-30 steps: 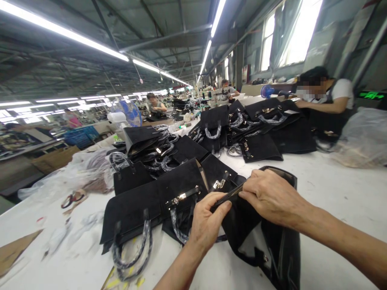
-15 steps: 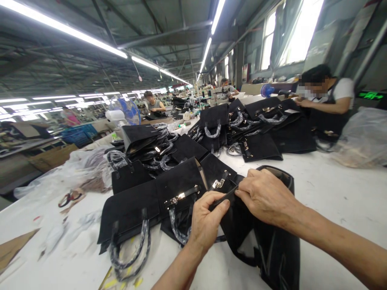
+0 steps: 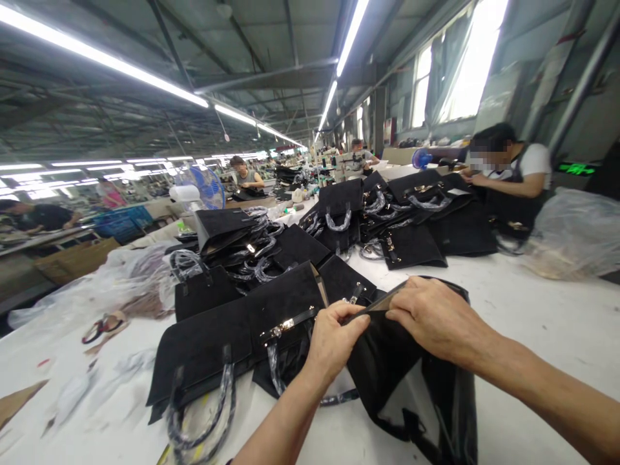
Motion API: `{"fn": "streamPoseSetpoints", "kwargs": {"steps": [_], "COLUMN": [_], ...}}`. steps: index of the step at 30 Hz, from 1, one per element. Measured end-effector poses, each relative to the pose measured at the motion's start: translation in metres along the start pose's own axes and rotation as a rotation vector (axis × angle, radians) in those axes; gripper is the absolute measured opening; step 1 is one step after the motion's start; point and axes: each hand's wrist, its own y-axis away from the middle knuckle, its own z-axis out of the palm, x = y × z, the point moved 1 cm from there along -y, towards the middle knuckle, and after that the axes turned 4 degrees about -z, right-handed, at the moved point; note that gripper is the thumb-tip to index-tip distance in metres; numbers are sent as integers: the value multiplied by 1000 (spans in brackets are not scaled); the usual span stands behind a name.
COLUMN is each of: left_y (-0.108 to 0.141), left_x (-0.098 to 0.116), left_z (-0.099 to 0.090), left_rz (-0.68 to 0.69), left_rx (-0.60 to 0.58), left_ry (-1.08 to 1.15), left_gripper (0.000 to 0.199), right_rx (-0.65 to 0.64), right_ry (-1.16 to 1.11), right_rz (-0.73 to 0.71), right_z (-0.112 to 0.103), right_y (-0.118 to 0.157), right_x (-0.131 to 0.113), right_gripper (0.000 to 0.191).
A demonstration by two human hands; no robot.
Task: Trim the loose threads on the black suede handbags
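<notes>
Both my hands pinch the upper edge of a black handbag (image 3: 387, 368) that stands in front of me on the white table. My left hand (image 3: 334, 336) has its thumb and fingers closed on the edge's left part. A short way to the right, my right hand (image 3: 431, 316) grips the same edge, fingers curled over it. A tan lining shows between and behind the hands. Just left of my left hand lies another black handbag (image 3: 203, 342) with a metal clasp (image 3: 287, 324) and plastic-wrapped handles (image 3: 225, 400).
More black handbags (image 3: 411, 219) are heaped across the white table (image 3: 523, 316). Scissors (image 3: 99, 328) and clear plastic (image 3: 145, 271) lie at the left. A plastic bag (image 3: 571, 232) stands at the right, near a co-worker (image 3: 518, 168). A blue fan (image 3: 208, 187) stands behind the heap.
The held edge has spread: my hands are slightly further apart and more tan lining shows between them. The view has shifted a little. Both hands keep their grip.
</notes>
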Motion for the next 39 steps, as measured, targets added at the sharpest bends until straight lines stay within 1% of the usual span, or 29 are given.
{"fn": "streamPoseSetpoints", "kwargs": {"steps": [4,7,10,14,19,25,27,30,32,34,36,39], "left_y": [-5,-3,0,2,3,4,0,-16,-28,-37,-42,-41], "left_x": [-2,-1,1,2,5,8,9,17,24,31,34,32], "left_z": [-1,1,2,2,3,1,0,1,5,8,10,10], "left_rz": [14,9,-15,-35,-21,-6,-28,-68,-35,37,102,126], "left_rx": [-17,-49,-60,-53,-51,-58,-100,-232,-303,-326,-326,-334], "left_ry": [22,47,58,52,23,-22,-77,-206,-300,-388,-461,-468], "left_gripper": [11,12,13,16,15,17,18,23,21,19,21,21], "right_rx": [-42,-37,-45,-31,0,5,-1,3,13,17,25,50], "right_ry": [-34,-17,3,34,78,85,89,109,136,153,134,63], "right_rz": [91,160,187,174,172,213,222,205,199,181,146,116], "right_z": [-5,-7,-7,-4,1,-1,0,2,1,-2,-5,-9], "right_y": [6,5,0,-4,-7,-8,-10,-15,-17,-17,-14,-6], "right_x": [24,33,33,32,33,32,30,26,24,25,31,46], "right_gripper": [24,21,22,25,27,28,28,28,27,26,22,17]}}
